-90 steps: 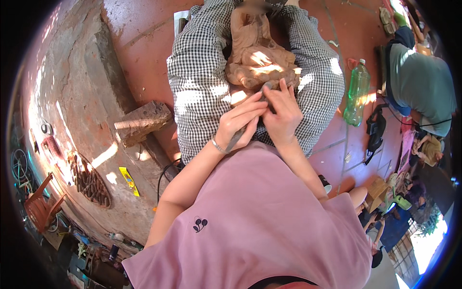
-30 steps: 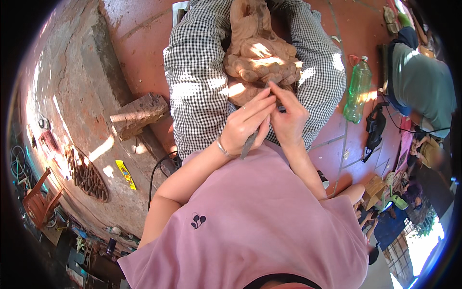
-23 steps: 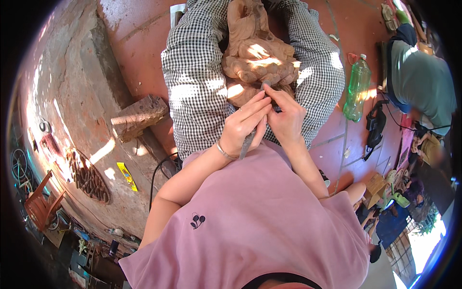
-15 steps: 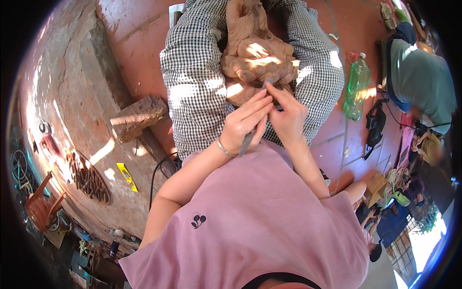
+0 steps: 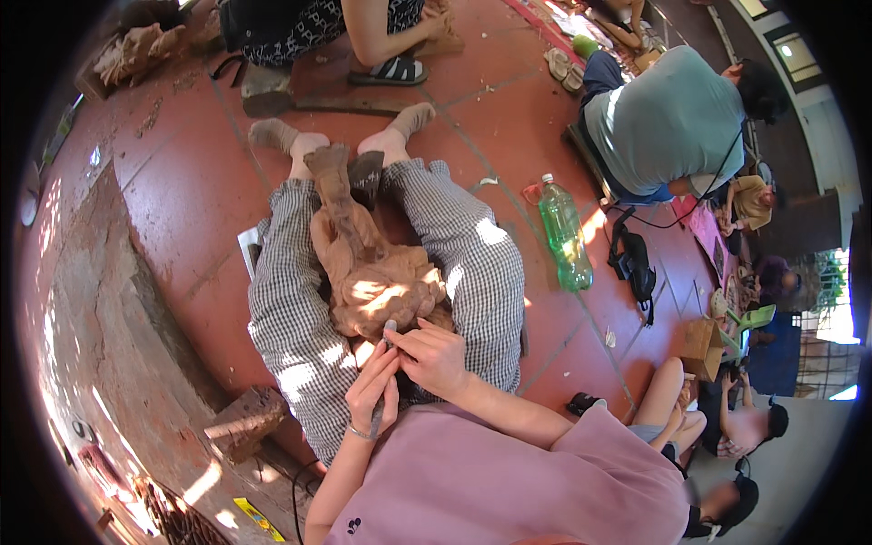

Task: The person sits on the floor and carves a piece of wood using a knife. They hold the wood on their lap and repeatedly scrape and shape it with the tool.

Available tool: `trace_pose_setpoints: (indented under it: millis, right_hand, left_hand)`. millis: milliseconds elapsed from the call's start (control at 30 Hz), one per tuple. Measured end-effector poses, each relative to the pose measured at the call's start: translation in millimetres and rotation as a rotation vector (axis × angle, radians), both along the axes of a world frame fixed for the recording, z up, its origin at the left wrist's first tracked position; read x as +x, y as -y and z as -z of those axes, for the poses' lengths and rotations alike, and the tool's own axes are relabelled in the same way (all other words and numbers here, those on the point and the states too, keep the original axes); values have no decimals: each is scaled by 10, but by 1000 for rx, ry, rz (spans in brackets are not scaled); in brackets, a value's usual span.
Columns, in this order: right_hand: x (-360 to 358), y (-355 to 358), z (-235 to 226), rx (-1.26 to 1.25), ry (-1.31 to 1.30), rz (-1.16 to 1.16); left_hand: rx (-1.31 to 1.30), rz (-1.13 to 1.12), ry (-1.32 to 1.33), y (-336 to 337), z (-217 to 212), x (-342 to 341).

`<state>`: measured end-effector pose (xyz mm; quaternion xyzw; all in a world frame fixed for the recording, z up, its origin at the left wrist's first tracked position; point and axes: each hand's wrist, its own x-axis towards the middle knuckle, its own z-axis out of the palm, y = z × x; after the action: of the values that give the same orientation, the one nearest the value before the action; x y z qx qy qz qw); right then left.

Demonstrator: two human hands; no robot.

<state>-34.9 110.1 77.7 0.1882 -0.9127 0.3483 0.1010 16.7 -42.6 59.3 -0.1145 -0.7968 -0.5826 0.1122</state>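
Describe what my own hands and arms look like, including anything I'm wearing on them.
Your left hand and right hand are ungloved. A slim, pale, metallic-looking bracelet circles the left wrist; the right wrist has none. Both forearms are uncovered. The dusty-pink top has a short right sleeve; the left sleeve can't be made out.

Bare fingers [image 5: 370,376] hide the middle of a slim grey metal tool [image 5: 376,419]; at near left, heaped brown rods [image 5: 174,514] are cut off.

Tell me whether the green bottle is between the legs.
No: the carving is between them, the bottle outside the right leg.
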Motion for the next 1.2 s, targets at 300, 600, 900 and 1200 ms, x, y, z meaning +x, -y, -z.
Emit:
trace_pose_setpoints:
  millis: [300, 600, 900, 1200]
  right_hand:
    - [89, 35, 22, 112, 95, -59]
    - [129, 76, 30, 68, -32, 4]
    - [82, 58, 12, -19, -17, -10]
    - [112, 26, -46, -58, -1, -63]
  left_hand:
    - [69, 4, 57, 91, 75, 124]
    - [86, 5, -9, 55, 100, 47]
    - [154, -53, -51, 8, 68, -6]
    - [166, -51, -21, 37, -7, 97]
